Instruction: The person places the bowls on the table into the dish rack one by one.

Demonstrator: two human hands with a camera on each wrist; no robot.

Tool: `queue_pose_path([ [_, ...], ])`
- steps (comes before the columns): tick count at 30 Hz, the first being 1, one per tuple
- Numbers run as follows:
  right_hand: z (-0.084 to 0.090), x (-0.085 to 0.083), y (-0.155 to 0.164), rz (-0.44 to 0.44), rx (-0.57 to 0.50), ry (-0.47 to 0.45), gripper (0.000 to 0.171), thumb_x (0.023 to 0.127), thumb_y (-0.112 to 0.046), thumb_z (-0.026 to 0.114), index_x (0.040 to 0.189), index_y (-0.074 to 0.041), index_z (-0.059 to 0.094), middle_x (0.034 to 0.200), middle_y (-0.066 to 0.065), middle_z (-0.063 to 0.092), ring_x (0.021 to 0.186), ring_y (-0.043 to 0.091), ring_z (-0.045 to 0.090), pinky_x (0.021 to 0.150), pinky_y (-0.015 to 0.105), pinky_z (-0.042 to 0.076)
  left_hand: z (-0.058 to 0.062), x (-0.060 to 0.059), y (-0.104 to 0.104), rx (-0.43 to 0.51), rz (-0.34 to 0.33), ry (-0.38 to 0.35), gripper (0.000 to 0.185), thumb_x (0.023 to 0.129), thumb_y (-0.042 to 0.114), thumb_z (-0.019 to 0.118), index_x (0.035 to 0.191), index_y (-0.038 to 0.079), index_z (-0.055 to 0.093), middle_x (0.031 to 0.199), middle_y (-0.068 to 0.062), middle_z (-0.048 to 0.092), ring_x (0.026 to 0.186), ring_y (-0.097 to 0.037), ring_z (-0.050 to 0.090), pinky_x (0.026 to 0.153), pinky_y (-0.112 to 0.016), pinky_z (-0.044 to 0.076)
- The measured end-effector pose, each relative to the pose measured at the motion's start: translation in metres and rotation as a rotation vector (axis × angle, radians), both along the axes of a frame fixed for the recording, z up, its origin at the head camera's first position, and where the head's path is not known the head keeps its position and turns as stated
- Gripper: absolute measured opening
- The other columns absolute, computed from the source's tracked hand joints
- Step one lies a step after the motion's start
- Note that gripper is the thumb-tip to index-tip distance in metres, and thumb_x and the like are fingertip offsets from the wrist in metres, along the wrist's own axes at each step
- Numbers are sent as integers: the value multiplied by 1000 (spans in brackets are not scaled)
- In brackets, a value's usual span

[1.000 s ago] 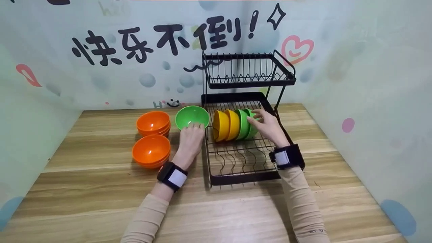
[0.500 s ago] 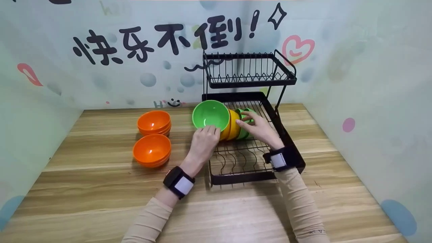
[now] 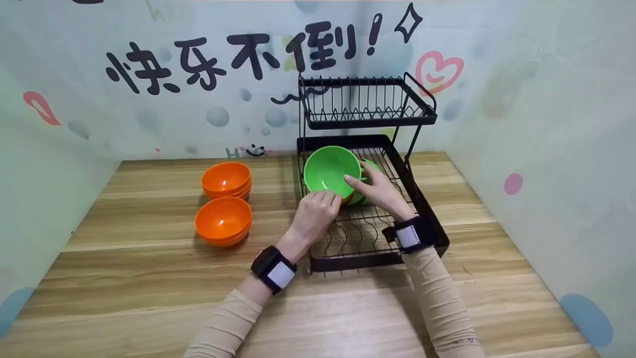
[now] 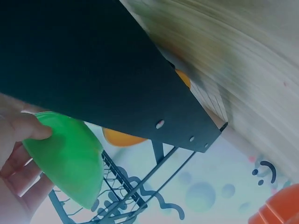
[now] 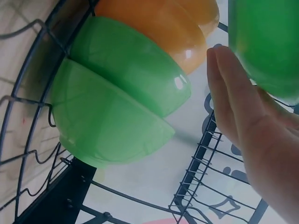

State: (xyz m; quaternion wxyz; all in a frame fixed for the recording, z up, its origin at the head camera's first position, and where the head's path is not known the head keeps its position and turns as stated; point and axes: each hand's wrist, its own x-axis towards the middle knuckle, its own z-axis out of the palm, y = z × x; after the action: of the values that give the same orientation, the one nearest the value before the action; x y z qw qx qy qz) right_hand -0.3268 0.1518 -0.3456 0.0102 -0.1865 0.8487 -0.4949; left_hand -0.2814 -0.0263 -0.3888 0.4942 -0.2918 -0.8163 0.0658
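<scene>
The green bowl (image 3: 328,171) has moved over the rack (image 3: 422,209) (both hands touching).

We had a glossy green plastic bowl (image 3: 328,171) tipped up on its side above the lower tier of the black wire dish rack (image 3: 348,233), open face toward us. It sat right in front of the row of bowls standing on edge there, two yellow-orange ones (image 5: 163,23) and two more green ones (image 5: 117,112).
</scene>
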Motion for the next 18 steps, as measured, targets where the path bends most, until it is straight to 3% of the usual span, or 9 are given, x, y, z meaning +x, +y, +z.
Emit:
queue_pose_path([
  [5, -3, -3, 2, -10, -98, -65, 62, 94, -29, 57, 145, -6, 32, 133, 20, 52, 108, 29, 59, 81, 36, 54, -1, 1, 5, -5, -40, -3, 16, 73, 0, 71, 86, 9, 68, 80, -1, 70, 71, -12, 68, 68, -22, 56],
  [9, -5, -5, 4, -17, -139, -90, 63, 94, -31, 57, 146, -7, 31, 137, 18, 49, 109, 24, 57, 82, 24, 52, -3, 0, 8, -9, -74, -3, 15, 74, -1, 70, 86, 9, 68, 81, -1, 71, 72, -12, 69, 70, -22, 56],
  [15, -5, -5, 6, -39, -174, -95, 60, 93, -30, 58, 143, -6, 36, 135, 16, 50, 110, 22, 56, 90, 24, 48, -5, -1, 11, 1, -122, 14, 13, 75, -1, 69, 83, 9, 68, 78, 0, 70, 69, -12, 67, 68, -21, 55],
  [18, -5, -5, 7, -38, -190, -97, 57, 93, -29, 58, 141, -5, 37, 133, 17, 51, 104, 19, 58, 87, 24, 50, -6, -1, 11, 3, -135, 3, 13, 74, -1, 69, 81, 10, 67, 78, 0, 69, 68, -12, 67, 67, -21, 55],
])
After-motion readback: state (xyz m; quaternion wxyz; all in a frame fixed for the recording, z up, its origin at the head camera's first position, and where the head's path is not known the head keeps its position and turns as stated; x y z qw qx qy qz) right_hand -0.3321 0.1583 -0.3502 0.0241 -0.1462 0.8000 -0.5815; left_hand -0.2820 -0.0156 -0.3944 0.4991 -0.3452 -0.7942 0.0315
